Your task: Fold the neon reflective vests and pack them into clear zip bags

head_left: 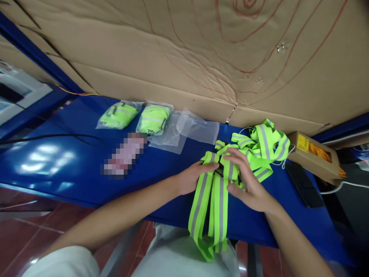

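A neon-yellow reflective strap (pixel 221 204) with a grey stripe hangs in long loops over the table's front edge. My left hand (pixel 190 177) is closed on its upper part, thumb on top near a dark buckle (pixel 219 168). On the other side, my right hand (pixel 245 181) has its fingers spread and curved around the bunched strap, touching or nearly touching it. Just behind lies a loose heap of the same reflective straps (pixel 263 142). Farther left are two clear bags of folded straps, one bag (pixel 119 114) beside the other (pixel 154 118).
Flat clear plastic bags (pixel 197 126) lie along the back of the blue table (pixel 83 165). A blurred-out pinkish item (pixel 125 156) is at left. At right are a black phone (pixel 305 185), a cardboard box (pixel 315 156) and a white cable. A cardboard wall (pixel 187 61) stands behind.
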The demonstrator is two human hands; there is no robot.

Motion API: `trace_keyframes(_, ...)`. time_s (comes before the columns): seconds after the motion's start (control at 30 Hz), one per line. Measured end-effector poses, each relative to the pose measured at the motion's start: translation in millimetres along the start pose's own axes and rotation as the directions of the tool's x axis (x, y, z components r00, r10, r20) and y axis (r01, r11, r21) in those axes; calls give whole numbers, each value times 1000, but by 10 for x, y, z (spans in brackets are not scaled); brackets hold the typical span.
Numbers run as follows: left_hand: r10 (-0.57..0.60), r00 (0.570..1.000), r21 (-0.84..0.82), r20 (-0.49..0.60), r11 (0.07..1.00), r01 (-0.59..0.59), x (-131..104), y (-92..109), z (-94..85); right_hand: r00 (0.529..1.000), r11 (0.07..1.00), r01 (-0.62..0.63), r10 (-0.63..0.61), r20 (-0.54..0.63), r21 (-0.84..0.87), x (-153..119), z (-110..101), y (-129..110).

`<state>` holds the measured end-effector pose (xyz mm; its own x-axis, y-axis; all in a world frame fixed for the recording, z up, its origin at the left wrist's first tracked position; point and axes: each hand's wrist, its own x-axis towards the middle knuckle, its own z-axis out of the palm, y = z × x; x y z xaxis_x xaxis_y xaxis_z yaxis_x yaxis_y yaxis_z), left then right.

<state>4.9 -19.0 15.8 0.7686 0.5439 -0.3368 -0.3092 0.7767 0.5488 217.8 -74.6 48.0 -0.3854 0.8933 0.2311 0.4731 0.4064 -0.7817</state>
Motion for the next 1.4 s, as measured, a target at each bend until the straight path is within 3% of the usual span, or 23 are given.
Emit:
trace_keyframes(0.1,0,999,27,51,1000,-2,0,-8,-6,978,972,-140,166,-130,188,43,-18,98)
trace_keyframes(0.17,-8,994,38,105,999,5,-12,-21,1,946,912,-303,322,-27,276,72,-13,118)
trace_keyframes(0.23,-3,997,52,79,999,-1,-31,-23,12,911,868,-407,408,58,286,87,24,95)
trace_keyframes(0.4,-5,1000,108,-24,994,8,-76,0,50,939,933,-299,325,-110,201,82,176,26)
trace_keyframes(0.57,3,999,96,-53,995,2,-79,-22,96,938,910,-305,338,-75,283,93,178,69)
trace_keyframes(0.63,-4,999,90,-49,996,8,-72,-31,95,933,845,-331,360,9,420,96,154,94)
trace_keyframes(0.7,-1,1000,91,-17,996,2,-61,-35,78,914,722,-380,391,112,578,93,142,107)
trace_keyframes(0.8,41,998,129,47,991,-47,-44,-35,37,877,592,-448,436,202,670,85,160,94)
trace_keyframes(0.97,147,982,194,120,967,-168,-44,-32,-13,869,643,-446,477,130,623,71,240,55)
trace_keyframes(1.1,222,958,239,181,935,-262,-43,-22,-14,869,629,-446,476,138,637,78,270,86)
trace_keyframes(1.27,155,973,266,171,943,-197,-59,-4,15,863,576,-478,447,235,663,116,245,101)
trace_keyframes(1.4,125,989,216,82,966,-140,-58,-19,17,904,700,-396,412,116,594,97,258,81)
